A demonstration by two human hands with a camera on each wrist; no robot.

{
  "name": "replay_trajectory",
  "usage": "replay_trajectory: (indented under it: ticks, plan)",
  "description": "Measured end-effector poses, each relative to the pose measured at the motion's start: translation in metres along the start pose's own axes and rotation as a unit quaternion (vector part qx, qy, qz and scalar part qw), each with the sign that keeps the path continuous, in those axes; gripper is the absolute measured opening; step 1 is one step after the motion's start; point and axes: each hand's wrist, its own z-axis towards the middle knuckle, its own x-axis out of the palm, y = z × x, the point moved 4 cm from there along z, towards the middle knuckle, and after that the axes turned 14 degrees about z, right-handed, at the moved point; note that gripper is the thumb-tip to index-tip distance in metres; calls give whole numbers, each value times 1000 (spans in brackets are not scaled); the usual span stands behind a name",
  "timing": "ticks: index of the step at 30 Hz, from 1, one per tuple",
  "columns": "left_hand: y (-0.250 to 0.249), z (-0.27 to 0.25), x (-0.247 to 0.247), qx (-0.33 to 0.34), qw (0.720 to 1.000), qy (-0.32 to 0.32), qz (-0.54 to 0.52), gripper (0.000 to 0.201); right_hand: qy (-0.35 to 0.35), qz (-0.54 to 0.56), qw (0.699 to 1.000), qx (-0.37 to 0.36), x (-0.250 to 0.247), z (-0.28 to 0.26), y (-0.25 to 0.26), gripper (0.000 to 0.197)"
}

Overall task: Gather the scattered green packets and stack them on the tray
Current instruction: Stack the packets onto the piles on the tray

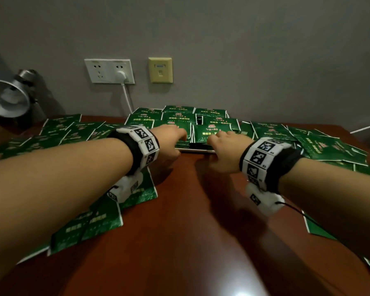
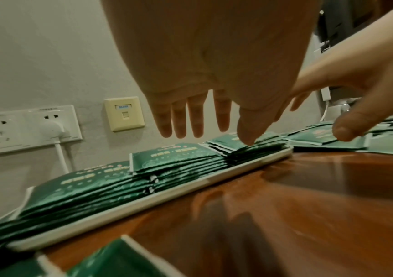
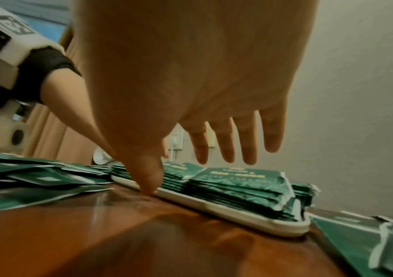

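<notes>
Grey wall (image 1: 244, 39) with sockets (image 1: 109, 70) backs my brown table (image 1: 179, 221); green packets (image 1: 181, 119) sit stacked on the white tray (image 2: 143, 202), more scattered (image 1: 329, 146) either side; my left hand (image 1: 169, 142) and right hand (image 1: 224, 149) hover at its near edge, fingers (image 2: 179, 120) straight, spread, holding nothing; right thumb (image 3: 149, 178) touches the rim.

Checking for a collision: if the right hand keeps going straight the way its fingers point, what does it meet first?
Probably the packets stacked on the tray: the right hand hovers open, fingers angled down over them. Depth is unclear; the wall lies beyond.
</notes>
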Motion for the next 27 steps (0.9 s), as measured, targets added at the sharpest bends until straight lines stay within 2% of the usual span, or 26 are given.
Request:
replay_trajectory:
  ticks: [3, 7, 9, 11, 13, 18, 20, 23, 27]
  plan:
    - [-19, -40, 11, -4, 998, 54, 11, 44, 36, 30, 999, 7, 13, -26, 22, 62]
    - [-46, -80, 31, 11, 993, 114, 15, 44, 76, 76, 992, 73, 26, -63, 23, 61]
    - [-62, -92, 35, 20, 991, 133, 15, 54, 89, 70, 986, 118, 32, -85, 3, 58]
    - [-80, -101, 33, 24, 988, 149, 9, 67, 80, 53, 982, 163, 35, -109, -28, 64]
    - [-99, -104, 31, 20, 985, 168, 15, 81, 68, 35, 975, 209, 37, -131, -59, 75]
    - [-120, -96, 22, 6, 978, 197, 68, 112, 50, 84, 953, 286, 35, -166, -102, 103]
    - [-122, -97, 17, -11, 976, 205, 76, 112, 53, 89, 951, 290, 43, -168, -110, 104]
    - [-125, -101, 11, -23, 974, 207, 86, 100, 101, 88, 947, 291, 56, -169, -112, 85]
    - [-124, -102, 15, -29, 976, 200, 81, 100, 116, 75, 963, 230, 56, -167, -95, 75]
